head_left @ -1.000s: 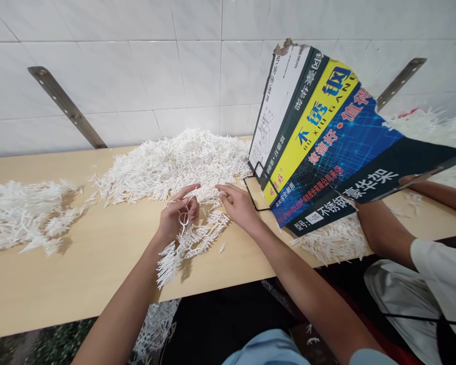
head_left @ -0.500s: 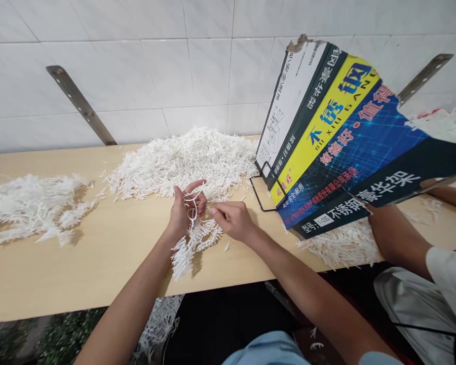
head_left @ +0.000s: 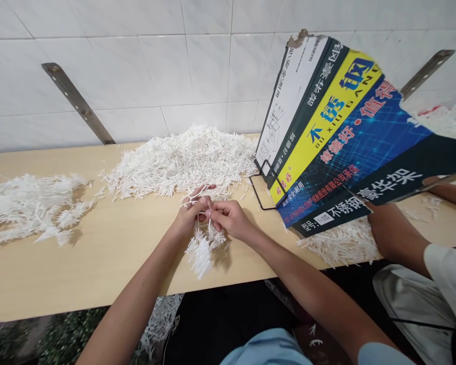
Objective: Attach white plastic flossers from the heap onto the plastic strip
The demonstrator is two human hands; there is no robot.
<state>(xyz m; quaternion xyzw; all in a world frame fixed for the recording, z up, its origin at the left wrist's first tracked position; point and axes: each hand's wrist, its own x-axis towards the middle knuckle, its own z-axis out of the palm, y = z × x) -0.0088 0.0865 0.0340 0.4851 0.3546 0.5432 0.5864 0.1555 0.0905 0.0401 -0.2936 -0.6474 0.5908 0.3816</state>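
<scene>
Both hands (head_left: 190, 215) (head_left: 231, 219) in tight pinch on wht bristly strands (head_left: 199, 254), mostly just below, btwn L & R.

Right hand (head_left: 230, 218), a gap off from left hand (head_left: 190, 213) a second ago, now meets it, fingers touching. Left thumb, raised half a second ago, now folded in. White branched bunch (head_left: 199, 253) now dangles below both hands; earlier, left alone.

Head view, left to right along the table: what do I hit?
Left-hand heap of white pieces → left hand → right hand → black wire frame → white pieces below the cardboard → co-worker's bare forearm.
</scene>
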